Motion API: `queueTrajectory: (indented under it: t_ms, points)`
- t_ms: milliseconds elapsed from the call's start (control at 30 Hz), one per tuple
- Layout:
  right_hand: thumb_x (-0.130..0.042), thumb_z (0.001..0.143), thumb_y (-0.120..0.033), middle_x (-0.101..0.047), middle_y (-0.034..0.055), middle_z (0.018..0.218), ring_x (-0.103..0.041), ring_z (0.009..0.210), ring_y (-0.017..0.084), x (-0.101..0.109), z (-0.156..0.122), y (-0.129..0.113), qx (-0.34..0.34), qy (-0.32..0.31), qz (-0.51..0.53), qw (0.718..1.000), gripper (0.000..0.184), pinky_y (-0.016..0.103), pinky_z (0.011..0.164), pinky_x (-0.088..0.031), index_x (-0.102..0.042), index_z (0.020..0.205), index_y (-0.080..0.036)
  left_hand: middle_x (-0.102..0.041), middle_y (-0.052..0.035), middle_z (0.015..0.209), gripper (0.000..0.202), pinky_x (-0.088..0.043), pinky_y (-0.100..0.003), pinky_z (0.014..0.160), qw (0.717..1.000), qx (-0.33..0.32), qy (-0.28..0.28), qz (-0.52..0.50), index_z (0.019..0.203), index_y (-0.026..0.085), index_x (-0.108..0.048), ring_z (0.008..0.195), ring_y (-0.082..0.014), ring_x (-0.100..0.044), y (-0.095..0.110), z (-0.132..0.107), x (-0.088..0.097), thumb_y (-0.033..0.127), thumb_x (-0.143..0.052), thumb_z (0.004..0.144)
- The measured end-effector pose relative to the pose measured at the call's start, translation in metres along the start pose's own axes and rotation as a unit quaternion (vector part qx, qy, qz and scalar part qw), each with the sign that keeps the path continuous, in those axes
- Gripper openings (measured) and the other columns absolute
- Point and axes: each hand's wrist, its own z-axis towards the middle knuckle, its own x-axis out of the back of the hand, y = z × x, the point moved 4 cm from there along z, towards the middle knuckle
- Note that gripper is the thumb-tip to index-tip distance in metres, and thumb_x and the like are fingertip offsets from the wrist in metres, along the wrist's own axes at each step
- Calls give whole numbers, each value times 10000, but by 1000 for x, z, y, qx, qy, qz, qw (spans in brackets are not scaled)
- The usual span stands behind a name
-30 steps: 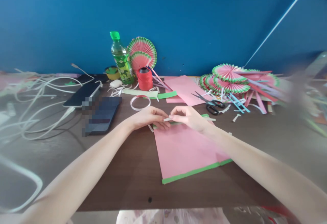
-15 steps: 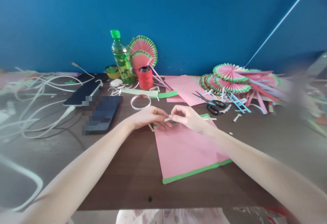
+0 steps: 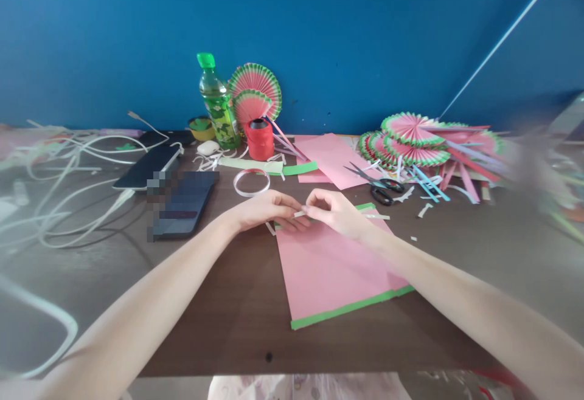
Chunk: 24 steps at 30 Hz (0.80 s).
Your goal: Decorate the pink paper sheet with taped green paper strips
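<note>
A pink paper sheet point(image 3: 337, 272) with green bands along its near and far edges lies on the brown table. My right hand point(image 3: 335, 211) is above its far edge, thumb and forefinger pinched on a thin white strip point(image 3: 300, 213). A length of white strip point(image 3: 378, 217) also shows to the right of this hand, over the paper. My left hand point(image 3: 278, 210) lies at the sheet's far left corner, its fingers stretched out near the pinched strip end. Both hands partly hide the far green edge.
Black scissors point(image 3: 385, 191), pink sheets point(image 3: 335, 160) and a pile of pink-green pleated fans point(image 3: 406, 138) lie beyond on the right. A tape roll point(image 3: 251, 182), red spool point(image 3: 260, 140) and green bottle point(image 3: 218, 105) stand behind; phones point(image 3: 189, 205) and white cables are left.
Almost nothing differs. Both hands keep their places on the paper; the view has shifted only very slightly.
</note>
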Motion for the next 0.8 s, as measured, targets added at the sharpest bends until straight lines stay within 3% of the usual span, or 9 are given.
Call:
queueTrajectory:
  t_ms: [800]
  points:
    - [-531, 731, -307, -519, -16, 635, -458, 583, 109, -2, 2, 10, -1, -3, -19, 1000, 156, 242, 547, -342, -489, 664, -172, -692, -101, 893, 225, -494, -276, 730, 1000, 3, -7, -8, 958, 118, -642, 769, -151, -654, -2, 2, 0, 146, -549, 754]
